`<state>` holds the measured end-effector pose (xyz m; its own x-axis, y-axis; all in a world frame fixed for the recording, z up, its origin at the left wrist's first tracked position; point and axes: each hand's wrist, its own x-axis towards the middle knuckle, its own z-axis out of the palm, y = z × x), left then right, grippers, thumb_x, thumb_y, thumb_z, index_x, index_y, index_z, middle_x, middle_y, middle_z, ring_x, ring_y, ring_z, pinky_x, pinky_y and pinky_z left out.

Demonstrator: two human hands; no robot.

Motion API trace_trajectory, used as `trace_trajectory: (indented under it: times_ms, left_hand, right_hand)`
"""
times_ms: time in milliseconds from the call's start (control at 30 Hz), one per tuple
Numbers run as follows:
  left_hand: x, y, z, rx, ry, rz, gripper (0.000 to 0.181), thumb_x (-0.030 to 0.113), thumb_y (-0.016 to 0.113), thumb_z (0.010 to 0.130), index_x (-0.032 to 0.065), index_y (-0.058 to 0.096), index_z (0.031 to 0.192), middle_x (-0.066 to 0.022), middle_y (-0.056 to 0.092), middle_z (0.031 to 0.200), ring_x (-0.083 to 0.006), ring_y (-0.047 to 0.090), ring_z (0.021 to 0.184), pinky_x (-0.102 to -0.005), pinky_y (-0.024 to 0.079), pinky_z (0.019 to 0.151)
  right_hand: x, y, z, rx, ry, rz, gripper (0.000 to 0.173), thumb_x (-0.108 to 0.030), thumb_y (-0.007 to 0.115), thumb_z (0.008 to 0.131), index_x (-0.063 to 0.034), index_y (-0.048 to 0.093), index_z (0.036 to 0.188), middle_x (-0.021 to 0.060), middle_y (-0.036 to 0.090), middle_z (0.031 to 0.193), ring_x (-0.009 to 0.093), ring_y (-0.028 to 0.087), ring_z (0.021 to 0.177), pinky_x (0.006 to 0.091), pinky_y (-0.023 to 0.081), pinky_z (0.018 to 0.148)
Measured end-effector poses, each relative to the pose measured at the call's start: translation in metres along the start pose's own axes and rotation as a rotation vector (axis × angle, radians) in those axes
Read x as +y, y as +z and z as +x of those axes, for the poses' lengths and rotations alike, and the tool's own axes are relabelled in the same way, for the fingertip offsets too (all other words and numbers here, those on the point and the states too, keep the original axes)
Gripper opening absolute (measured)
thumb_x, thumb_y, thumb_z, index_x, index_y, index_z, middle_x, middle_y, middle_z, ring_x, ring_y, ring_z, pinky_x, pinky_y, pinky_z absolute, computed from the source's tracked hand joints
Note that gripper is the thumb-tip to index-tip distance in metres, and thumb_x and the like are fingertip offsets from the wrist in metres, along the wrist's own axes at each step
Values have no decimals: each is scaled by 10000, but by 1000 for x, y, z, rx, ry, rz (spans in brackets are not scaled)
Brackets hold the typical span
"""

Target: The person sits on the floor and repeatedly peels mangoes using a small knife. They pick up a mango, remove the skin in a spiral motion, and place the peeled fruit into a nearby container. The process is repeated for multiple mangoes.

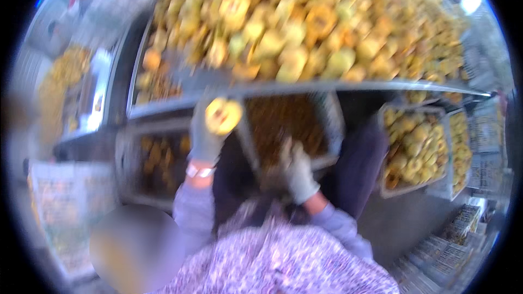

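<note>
My left hand (204, 143), in a pale glove with a light band at the wrist, holds a halved yellow fruit (223, 116). Its cut face is turned up, and a brown core shows in the middle. My right hand (301, 168), also gloved, is over the near part of a crate (336, 124) of dark brown bits (282, 120). Its fingers are bent together and blurred, and I cannot tell whether something small is in them. Just beyond both hands runs the metal rim (286, 87) of a table heaped with halved yellow fruit (294, 36).
Left of my knees stands a crate (122, 159) with a few dark yellow pieces. Two crates of fruit halves (414, 147) (459, 151) are at my right. More crates (445, 253) stand lower right, and a pale crate (73, 212) lower left. A second fruit heap (61, 85) lies far left.
</note>
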<state>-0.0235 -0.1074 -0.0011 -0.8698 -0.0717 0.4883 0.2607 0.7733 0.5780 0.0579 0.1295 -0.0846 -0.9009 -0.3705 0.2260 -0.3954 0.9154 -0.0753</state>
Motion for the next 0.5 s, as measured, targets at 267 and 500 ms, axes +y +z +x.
trace_trajectory:
  times_ms: [267,500]
  left_hand:
    - [68,40,-35,-172,-333,-657,355,273,406,1040,10,632,1117,-85,658,1074,-151,624,986,-277,505,875]
    - [74,50,-27,-227,-530,-963,502,429,372,1045,-1,626,1100,-88,670,993,-153,645,898,-276,523,832]
  right_hand:
    - [-2,-71,20,-87,558,1322,197,-178,580,957,-16,480,905,176,527,620,275,540,516,360,429,507]
    - [10,-72,22,-108,339,903,233,-199,628,923,-38,460,925,231,587,639,415,623,612,459,477,503]
